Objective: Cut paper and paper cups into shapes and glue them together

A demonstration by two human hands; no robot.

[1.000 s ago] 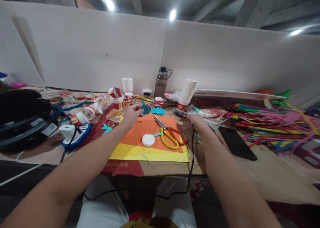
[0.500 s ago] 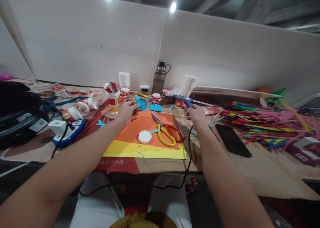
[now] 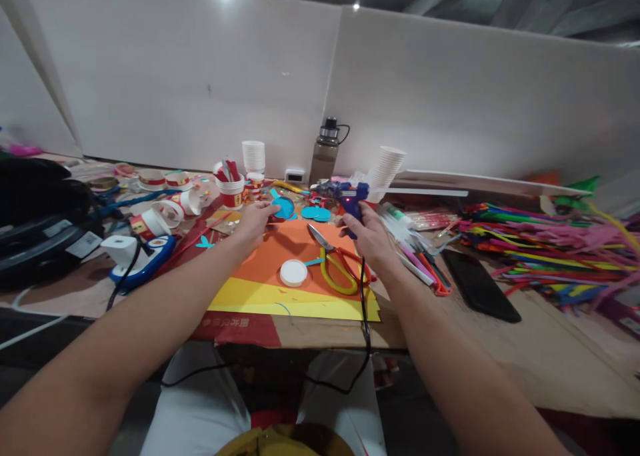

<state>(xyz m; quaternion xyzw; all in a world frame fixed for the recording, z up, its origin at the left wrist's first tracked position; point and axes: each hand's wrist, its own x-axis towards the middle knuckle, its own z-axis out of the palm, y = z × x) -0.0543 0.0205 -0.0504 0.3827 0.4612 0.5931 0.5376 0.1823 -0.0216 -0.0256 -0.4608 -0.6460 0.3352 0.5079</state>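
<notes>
My left hand (image 3: 259,220) pinches a round lid covered in blue paper (image 3: 284,208), with a blue strip sticking up from its rim. In my right hand (image 3: 367,227) is a blue hot glue gun (image 3: 350,199), its nozzle pointing left and a long white glue stick (image 3: 425,192) out of its back. A small red light glows on the gun. Below the hands lie orange paper (image 3: 270,253) and yellow paper (image 3: 240,296). A white lid (image 3: 293,273) with a blue strip rests there, beside red-and-yellow-handled scissors (image 3: 340,276). Blue paper discs (image 3: 316,214) lie between the hands.
A dark bottle (image 3: 325,153) and stacked paper cups (image 3: 387,169) stand near the wall. To the right are pens (image 3: 417,259), a black phone (image 3: 480,286) and colourful pipe cleaners (image 3: 540,243). A power strip (image 3: 155,259) sits at left. The gun's black cord (image 3: 367,336) hangs over the table edge.
My right hand has lifted the glue gun and brought it left, toward the blue lid. The pens behind it now show. My left hand keeps its hold on the lid.
</notes>
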